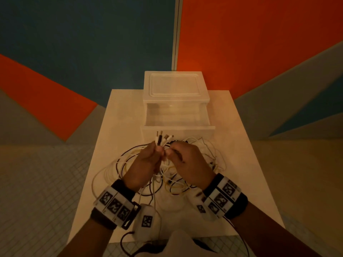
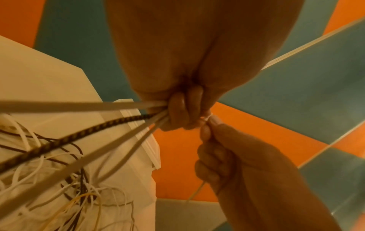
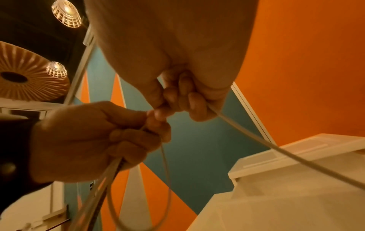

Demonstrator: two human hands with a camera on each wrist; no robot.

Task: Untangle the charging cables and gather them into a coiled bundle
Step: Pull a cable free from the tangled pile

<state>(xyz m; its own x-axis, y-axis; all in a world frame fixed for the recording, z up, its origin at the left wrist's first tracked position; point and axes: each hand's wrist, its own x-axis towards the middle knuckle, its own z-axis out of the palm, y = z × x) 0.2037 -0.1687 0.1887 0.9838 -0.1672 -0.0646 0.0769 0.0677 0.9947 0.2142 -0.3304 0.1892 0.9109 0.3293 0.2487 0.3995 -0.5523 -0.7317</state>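
Note:
A tangle of white, black and yellow charging cables (image 1: 130,169) lies on the white table (image 1: 241,182) under both raised hands. My left hand (image 1: 146,162) grips a bunch of cable ends, whose plugs (image 1: 163,139) stick up above the fist. In the left wrist view several white cables and one braided black cable (image 2: 79,134) run taut from the left hand (image 2: 177,112) to the heap. My right hand (image 1: 187,160) touches the left and pinches a single white cable (image 3: 276,150) that trails toward the table. The right hand (image 3: 177,96) curls round that cable.
A translucent plastic drawer unit (image 1: 176,93) stands at the table's far side with its drawer (image 1: 178,125) pulled open just beyond the hands. Orange and teal wall panels rise behind. Tiled floor lies on both sides of the narrow table.

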